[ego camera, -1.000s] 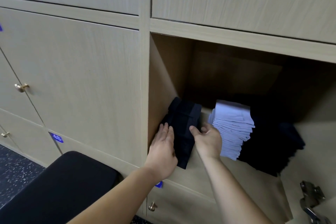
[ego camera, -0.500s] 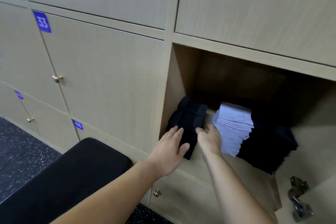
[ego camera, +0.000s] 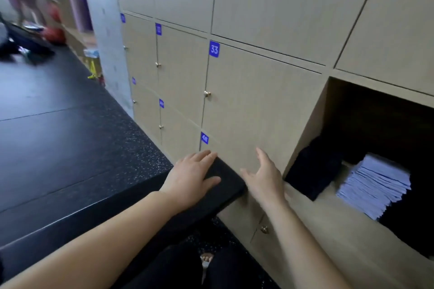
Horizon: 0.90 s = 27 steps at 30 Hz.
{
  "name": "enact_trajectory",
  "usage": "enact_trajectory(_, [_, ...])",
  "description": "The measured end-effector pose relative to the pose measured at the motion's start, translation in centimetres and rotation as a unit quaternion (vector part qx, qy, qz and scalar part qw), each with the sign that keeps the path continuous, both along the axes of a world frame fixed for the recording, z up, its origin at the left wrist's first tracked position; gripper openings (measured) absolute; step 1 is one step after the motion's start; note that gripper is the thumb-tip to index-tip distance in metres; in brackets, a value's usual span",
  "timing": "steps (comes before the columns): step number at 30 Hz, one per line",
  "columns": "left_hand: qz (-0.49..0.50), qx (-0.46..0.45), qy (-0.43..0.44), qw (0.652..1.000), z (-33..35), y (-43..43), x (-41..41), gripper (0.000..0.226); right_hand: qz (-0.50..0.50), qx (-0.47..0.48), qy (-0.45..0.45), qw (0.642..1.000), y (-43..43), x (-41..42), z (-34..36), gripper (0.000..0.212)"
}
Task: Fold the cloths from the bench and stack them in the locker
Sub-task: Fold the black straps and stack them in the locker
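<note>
Hands empty, fingers spread: left hand (ego camera: 191,177) on bench (ego camera: 225,177), right hand (ego camera: 264,177) beside locker (ego camera: 305,134).

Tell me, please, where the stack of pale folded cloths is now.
The stack of pale folded cloths sits inside the open locker at the right of the head view, between a dark folded cloth on its left and a dark pile on its right.

Blue number plate (ego camera: 214,49), white numerals "33", stood at the upper left corner of a wooden locker door (ego camera: 256,105). Second blue plate (ego camera: 204,138), reading "48", marked the door below. Four further blue plates to the left were too blurred to read.
</note>
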<state>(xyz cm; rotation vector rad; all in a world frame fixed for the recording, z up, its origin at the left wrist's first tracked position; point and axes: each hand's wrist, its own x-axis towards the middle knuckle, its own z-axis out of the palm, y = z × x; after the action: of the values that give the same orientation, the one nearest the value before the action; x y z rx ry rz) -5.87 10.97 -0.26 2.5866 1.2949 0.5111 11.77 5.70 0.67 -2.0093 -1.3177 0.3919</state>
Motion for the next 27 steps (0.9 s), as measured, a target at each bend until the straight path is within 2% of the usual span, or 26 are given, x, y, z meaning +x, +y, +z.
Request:
enact_trajectory(6, [0.157,-0.011,0.01,0.987,-3.4,-4.2,-17.2,0.067,0.153,-0.033,-0.042,0.987,-0.5,-13.1,-2.7,0.071])
enact_trajectory(13, [0.315,-0.066,0.041,0.946,-8.7,-11.6,-33.8,0.068,0.298,-0.082,-0.06,0.949,-1.9,-26.4,-7.6,0.07])
enact_trajectory(19, [0.379,-0.103,0.041,0.919,-12.8,-15.5,-40.9,0.068,0.39,-0.118,-0.101,0.908,-2.7,-34.2,-10.9,0.069])
enact_trajectory(27, [0.385,-0.132,0.011,0.913,-19.0,-18.2,-44.3,0.072,0.478,-0.165,-0.143,0.851,-3.1,-40.8,-14.2,0.072])
